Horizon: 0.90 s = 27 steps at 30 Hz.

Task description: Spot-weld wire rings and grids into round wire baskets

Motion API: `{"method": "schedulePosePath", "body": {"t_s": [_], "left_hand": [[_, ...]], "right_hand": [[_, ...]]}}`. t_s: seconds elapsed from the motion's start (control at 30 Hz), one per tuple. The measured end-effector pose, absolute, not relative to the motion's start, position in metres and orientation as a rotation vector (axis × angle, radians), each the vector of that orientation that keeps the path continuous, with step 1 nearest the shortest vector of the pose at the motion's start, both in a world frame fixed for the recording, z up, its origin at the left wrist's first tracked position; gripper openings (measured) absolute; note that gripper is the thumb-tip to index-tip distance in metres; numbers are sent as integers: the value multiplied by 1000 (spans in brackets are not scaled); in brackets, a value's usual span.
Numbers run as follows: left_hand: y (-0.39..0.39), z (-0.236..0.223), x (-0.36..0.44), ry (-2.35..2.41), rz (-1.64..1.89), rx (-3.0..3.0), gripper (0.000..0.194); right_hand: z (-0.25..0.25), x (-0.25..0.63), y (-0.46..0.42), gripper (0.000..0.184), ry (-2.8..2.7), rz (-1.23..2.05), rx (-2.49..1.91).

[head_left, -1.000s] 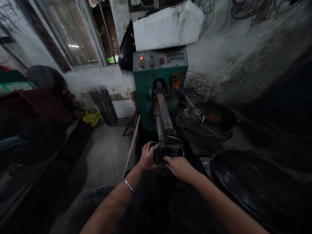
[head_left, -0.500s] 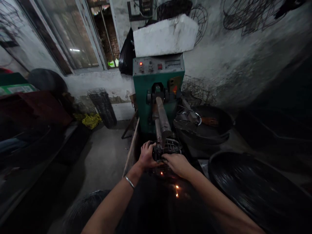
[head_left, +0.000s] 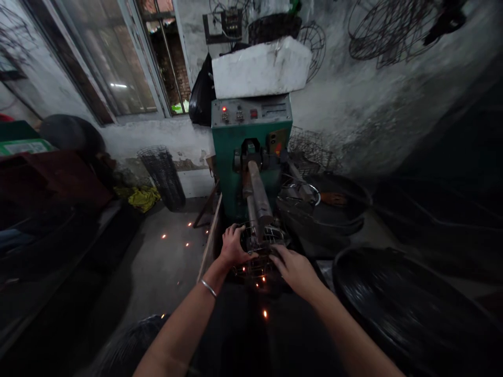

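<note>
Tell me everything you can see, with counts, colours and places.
machine: one, green, centre
wire frame: one, grey, low centre
block: one, white, atop machine
bag: one, black, beside block
window: one, grey, upper left
box: one, green, far left
mesh cylinder: one, dark, left floor
cloth: one, yellow, left floor
round things: several, black, right
wall wires: uncountable, dark, upper right
sparks: several, orange, low centre, left
bracelet: one, silver, left wrist
left hand: one, bare, holding frame
right hand: one, bare, holding frame

Block [head_left: 261,69] on machine [head_left: 228,144], wire basket [head_left: 276,234] before it, tub [head_left: 356,206] at right
</note>
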<state>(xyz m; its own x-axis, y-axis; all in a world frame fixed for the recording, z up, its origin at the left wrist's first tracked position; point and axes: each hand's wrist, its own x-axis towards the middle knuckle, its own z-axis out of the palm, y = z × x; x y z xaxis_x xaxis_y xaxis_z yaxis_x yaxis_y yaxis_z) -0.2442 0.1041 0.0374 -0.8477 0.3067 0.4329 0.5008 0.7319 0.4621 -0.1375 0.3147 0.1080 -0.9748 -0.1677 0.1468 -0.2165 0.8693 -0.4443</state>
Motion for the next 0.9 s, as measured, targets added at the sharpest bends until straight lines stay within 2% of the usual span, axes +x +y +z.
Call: {"method": "schedulePosePath", "body": {"t_s": [0.2, 0.33, 0.53, 0.67, 0.73, 0.9], "left_hand": [[105, 37, -258, -2598, -851, -557, 101], [107, 32, -260, -2537, -856, -540, 99], [109, 38, -256, -2552, -846, -553, 96], [110, 43, -255, -2587, -868, -544, 96], [105, 41, -255, -2617, -916, -553, 105], [68, 9, -245, -2675, -1195, -521, 143]], "right_hand": [[76, -104, 334, 43, -2852, 1239, 61], [50, -93, 340, 41, -2805, 1436, -1], [34, -86, 342, 27, -2742, 1611, -204], [36, -82, 341, 32, -2616, 1837, -394], [39, -78, 342, 33, -2532, 1944, -465], [50, -64, 347, 39, -2413, 2234, -624]]}}
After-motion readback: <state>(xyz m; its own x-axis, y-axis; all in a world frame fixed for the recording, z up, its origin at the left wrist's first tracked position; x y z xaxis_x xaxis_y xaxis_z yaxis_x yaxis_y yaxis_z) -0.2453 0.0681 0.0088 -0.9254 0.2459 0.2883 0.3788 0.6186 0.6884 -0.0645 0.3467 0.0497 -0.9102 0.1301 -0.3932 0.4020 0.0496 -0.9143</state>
